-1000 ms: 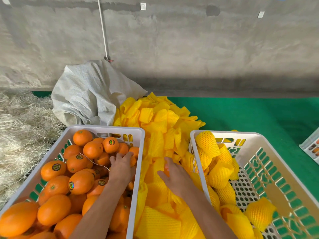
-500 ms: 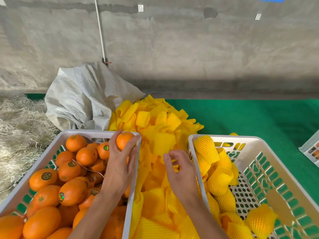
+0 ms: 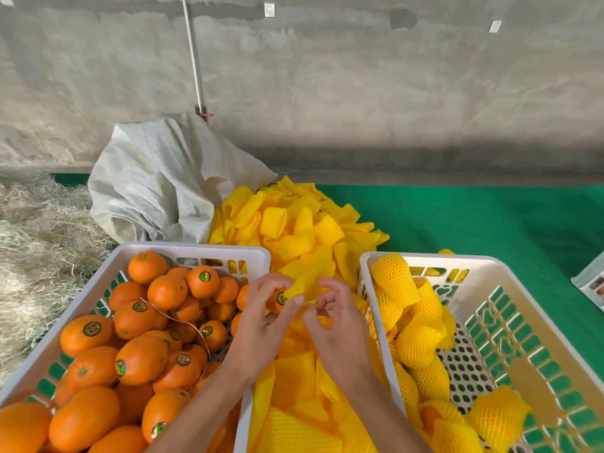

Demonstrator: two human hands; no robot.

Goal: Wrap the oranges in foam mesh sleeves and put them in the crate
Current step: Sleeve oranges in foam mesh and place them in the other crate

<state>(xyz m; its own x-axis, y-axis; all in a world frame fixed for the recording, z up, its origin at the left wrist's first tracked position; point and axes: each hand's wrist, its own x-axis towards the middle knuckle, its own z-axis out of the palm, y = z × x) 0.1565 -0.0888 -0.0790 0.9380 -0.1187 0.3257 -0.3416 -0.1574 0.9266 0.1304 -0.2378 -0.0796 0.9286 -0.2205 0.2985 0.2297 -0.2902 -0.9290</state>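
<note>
At nine o'clock the left crate [image 3: 192, 248] brims with bare oranges [image 3: 140, 359]. Just right of it, near centre, the left hand [image 3: 264, 325] grasps one stickered orange [image 3: 277, 300]. The right hand [image 3: 333, 325] pinches a yellow foam sleeve [image 3: 307, 282] against that fruit, above the loose sleeve pile [image 3: 294, 387]. At three o'clock the right crate [image 3: 523, 279] holds wrapped oranges [image 3: 397, 282].

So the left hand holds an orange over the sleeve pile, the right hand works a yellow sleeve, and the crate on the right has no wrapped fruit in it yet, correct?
Not quite: the head view shows the crate on the right already holds several wrapped oranges. The rest stands: the left hand holds an orange and the right hand works a yellow sleeve.
</note>
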